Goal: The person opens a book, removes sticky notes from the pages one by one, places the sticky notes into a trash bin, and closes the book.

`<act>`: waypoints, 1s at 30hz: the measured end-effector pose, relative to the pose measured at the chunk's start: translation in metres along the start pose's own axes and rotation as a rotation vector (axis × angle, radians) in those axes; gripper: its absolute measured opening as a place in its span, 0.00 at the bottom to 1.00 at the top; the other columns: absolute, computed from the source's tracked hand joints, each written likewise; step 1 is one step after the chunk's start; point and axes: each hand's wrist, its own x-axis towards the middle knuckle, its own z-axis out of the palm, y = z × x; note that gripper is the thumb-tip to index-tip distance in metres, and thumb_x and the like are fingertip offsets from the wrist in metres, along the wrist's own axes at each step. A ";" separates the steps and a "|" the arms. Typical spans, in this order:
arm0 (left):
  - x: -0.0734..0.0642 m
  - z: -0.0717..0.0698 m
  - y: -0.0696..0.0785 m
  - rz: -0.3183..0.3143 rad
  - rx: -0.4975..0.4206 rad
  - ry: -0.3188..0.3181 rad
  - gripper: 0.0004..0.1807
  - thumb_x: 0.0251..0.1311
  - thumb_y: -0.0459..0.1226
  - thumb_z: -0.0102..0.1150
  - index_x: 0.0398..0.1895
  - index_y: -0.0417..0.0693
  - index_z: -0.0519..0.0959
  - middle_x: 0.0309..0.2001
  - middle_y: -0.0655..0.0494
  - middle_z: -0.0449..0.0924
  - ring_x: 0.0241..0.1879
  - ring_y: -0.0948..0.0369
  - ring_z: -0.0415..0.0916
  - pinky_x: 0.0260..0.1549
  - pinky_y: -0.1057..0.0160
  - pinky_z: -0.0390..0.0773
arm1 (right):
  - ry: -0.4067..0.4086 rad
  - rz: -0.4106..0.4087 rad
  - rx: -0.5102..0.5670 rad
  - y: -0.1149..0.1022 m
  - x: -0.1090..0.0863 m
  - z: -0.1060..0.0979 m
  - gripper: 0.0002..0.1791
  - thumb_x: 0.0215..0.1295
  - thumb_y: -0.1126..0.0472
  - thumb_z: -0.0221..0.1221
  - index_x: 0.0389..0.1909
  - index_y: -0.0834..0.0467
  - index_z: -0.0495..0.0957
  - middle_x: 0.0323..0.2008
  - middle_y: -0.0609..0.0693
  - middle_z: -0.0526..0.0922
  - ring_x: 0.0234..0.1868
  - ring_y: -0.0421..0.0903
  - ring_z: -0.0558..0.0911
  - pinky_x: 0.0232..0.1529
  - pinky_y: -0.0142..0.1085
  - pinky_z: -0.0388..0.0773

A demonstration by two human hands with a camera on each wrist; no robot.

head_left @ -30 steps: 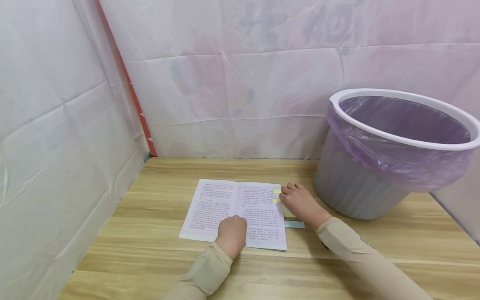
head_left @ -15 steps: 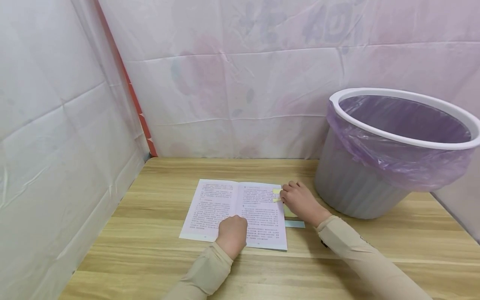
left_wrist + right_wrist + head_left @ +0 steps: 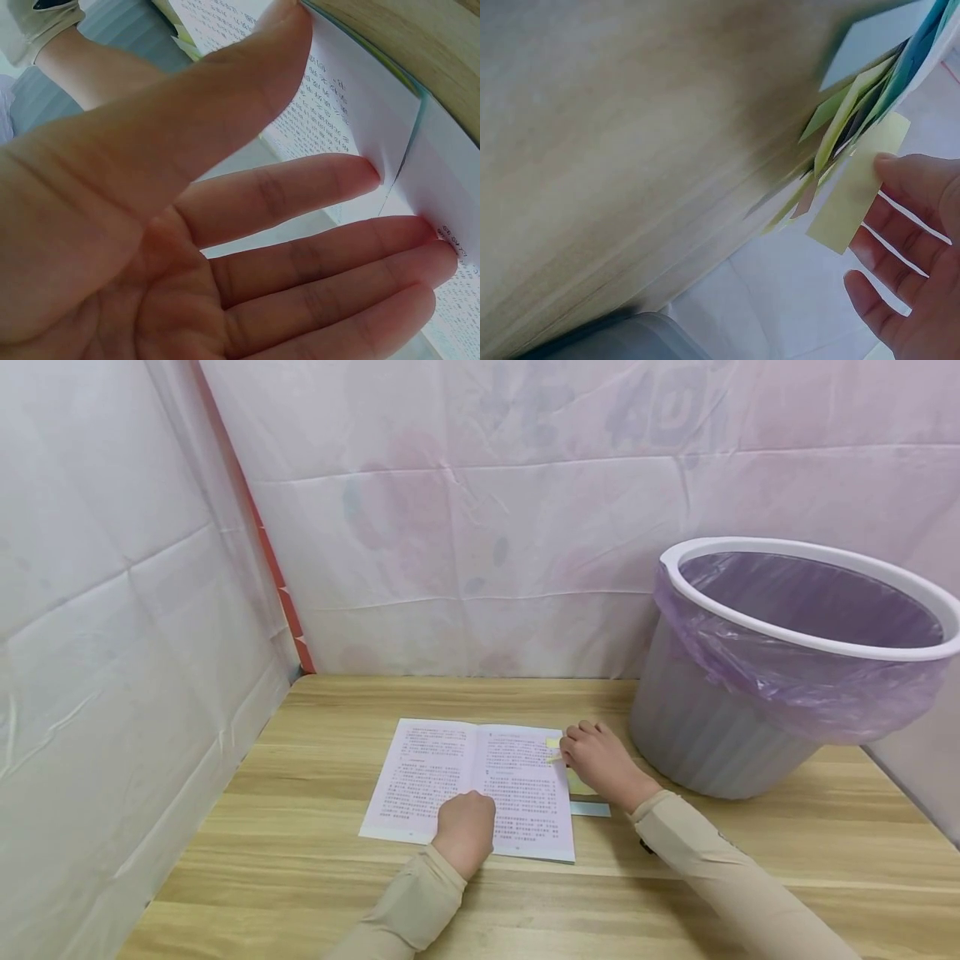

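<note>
An open book (image 3: 420, 768) with printed pages lies on the table. Near its lower middle rests my left hand (image 3: 465, 833); in the left wrist view its fingers stretch out loosely, tips on the pages by the centre fold. At the right page's outer edge, my right hand (image 3: 602, 767) pinches a yellow sticky note (image 3: 847, 206) between thumb and fingers. Part of that note is hidden behind the hand in the head view. Just above it, another yellow sticky note (image 3: 553, 742) sits on the page edge. More yellow-green sticky notes (image 3: 829, 142) and a light blue one (image 3: 874, 41) jut from the book's side.
A grey trash bin (image 3: 712, 718) with a white rim and a purple plastic liner (image 3: 795, 681) stands at the back right of the wooden table (image 3: 300, 877). Pale sheeting (image 3: 465, 527) hangs behind the table and along its left side.
The lower yellow note has turned from lying flat to showing as a thin, lifted strip. My right hand has shifted very slightly rightward. My left hand stays in place.
</note>
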 end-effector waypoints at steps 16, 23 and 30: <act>-0.001 -0.002 0.001 0.001 0.003 0.001 0.11 0.40 0.35 0.77 0.26 0.40 0.84 0.22 0.50 0.81 0.22 0.56 0.81 0.19 0.61 0.82 | 0.398 -0.022 0.099 0.008 0.011 -0.073 0.03 0.54 0.72 0.65 0.30 0.64 0.82 0.26 0.53 0.75 0.28 0.52 0.72 0.28 0.40 0.64; -0.002 0.000 0.000 0.010 0.005 0.031 0.09 0.41 0.34 0.75 0.25 0.40 0.83 0.21 0.50 0.81 0.21 0.56 0.81 0.18 0.61 0.81 | 0.975 0.010 0.051 0.003 0.018 -0.157 0.03 0.57 0.70 0.61 0.31 0.66 0.82 0.27 0.61 0.80 0.28 0.64 0.74 0.29 0.55 0.62; -0.003 0.002 -0.001 0.023 0.035 0.026 0.12 0.41 0.36 0.77 0.26 0.39 0.84 0.19 0.49 0.80 0.19 0.57 0.80 0.17 0.63 0.81 | 1.240 0.443 -0.009 0.025 0.008 -0.214 0.11 0.61 0.62 0.59 0.27 0.67 0.80 0.29 0.68 0.78 0.35 0.71 0.72 0.47 0.55 0.62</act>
